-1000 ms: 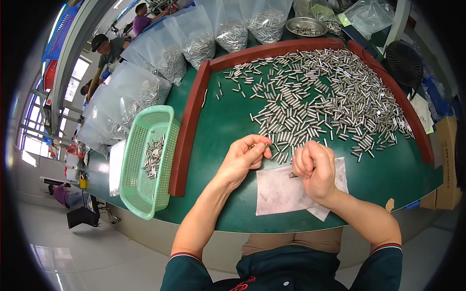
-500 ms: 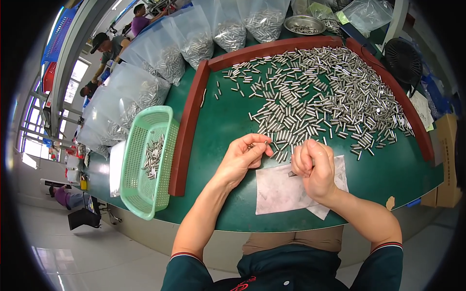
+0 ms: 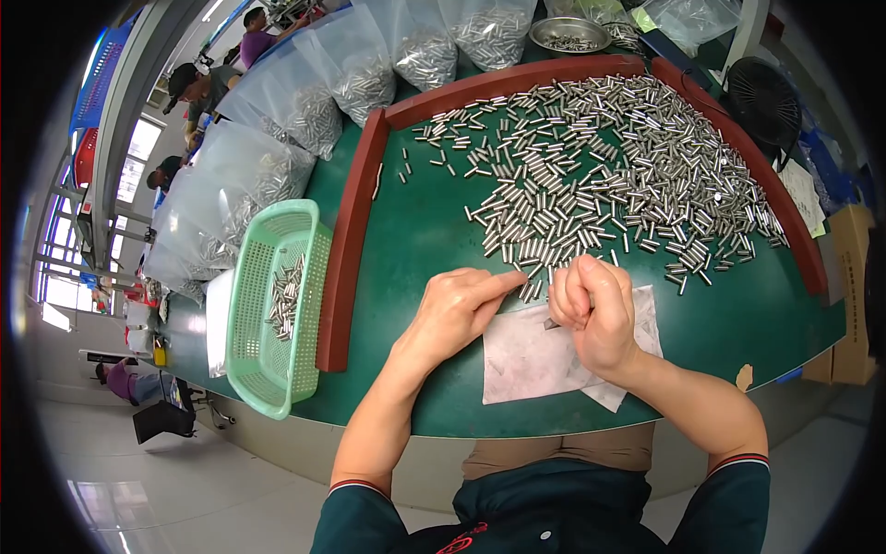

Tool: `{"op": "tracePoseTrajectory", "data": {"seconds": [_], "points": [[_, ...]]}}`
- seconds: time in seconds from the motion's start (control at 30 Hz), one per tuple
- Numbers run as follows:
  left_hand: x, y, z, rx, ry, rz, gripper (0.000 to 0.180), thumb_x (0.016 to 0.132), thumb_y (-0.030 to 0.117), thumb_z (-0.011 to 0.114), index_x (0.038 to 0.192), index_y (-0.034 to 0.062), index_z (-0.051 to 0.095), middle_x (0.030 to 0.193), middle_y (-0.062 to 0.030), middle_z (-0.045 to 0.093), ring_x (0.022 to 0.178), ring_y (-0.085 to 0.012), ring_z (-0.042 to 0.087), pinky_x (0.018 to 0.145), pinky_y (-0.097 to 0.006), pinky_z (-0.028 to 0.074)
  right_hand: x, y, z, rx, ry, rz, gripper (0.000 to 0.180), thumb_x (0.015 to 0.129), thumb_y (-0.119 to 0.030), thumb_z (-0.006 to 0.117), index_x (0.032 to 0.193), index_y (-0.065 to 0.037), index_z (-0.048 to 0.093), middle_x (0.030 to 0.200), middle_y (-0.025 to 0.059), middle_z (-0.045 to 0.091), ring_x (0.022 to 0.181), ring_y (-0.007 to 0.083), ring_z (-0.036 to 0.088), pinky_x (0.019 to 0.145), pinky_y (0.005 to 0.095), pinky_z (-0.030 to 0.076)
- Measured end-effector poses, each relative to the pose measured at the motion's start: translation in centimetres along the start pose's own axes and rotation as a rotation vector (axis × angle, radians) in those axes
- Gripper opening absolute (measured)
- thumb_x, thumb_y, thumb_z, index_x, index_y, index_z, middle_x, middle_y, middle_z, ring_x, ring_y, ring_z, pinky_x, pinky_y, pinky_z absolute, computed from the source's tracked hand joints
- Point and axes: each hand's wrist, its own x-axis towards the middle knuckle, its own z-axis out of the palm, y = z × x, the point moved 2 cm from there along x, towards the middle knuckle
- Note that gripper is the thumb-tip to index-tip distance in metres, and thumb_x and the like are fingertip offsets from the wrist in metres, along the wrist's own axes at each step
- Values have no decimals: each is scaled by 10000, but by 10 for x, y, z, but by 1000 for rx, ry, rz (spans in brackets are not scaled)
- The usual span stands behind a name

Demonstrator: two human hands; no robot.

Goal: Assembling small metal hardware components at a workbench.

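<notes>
Many short silver metal pins lie in a loose heap over the green table. My left hand is at the heap's near edge, its index finger stretched out to the closest pins and its other fingers bent. I see nothing held in it. To its right, my right hand is closed, palm side turned inward, above a stained white cloth. A small grey bit shows below its curled fingers; the rest of what it holds is hidden. A few pins lie right beside its fingertips.
Dark red rails border the heap. A green plastic basket with some pins stands left, beside pin-filled clear bags. Behind are a metal bowl and a black fan. Co-workers are at the far left.
My left hand has gone from a pinch near the pins to a stretched index finger touching the heap's edge. My right hand stays closed in nearly the same place. The view has shifted slightly.
</notes>
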Motion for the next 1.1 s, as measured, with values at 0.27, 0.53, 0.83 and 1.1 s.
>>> {"op": "tracePoseTrajectory", "data": {"seconds": [0.27,0.53,0.83,1.1], "points": [[1,3,-3,103,-30,-6,162,687,37,623,848,47,604,640,-93,572,589,-244,558,534,-331,439,1,1,-2,9,7,-1,371,881,-173,340,528,-66,310,484,10,337,445,79,279,433,226,248],[-3,-5,-2,25,-66,-30,95,721,57,618,795,28,566,595,-73,539,537,-191,529,499,-293,416,3,1,1,38,21,13,374,885,-178,341,528,-70,308,481,8,330,433,78,269,422,223,241],[-8,-16,7,-1512,-62,-688,106,873,153,497,897,54,470,684,-31,472,456,-26,224,411,-156,195,1,1,-1,46,29,17,377,883,-188,338,527,-70,304,477,8,327,425,76,262,412,223,233],[-9,-21,10,-1479,-37,-702,112,870,136,496,915,34,507,750,-70,526,450,-25,238,410,-163,207,2,0,0,39,31,22,374,882,-183,335,527,-69,302,476,7,320,424,75,257,409,221,229]]}}
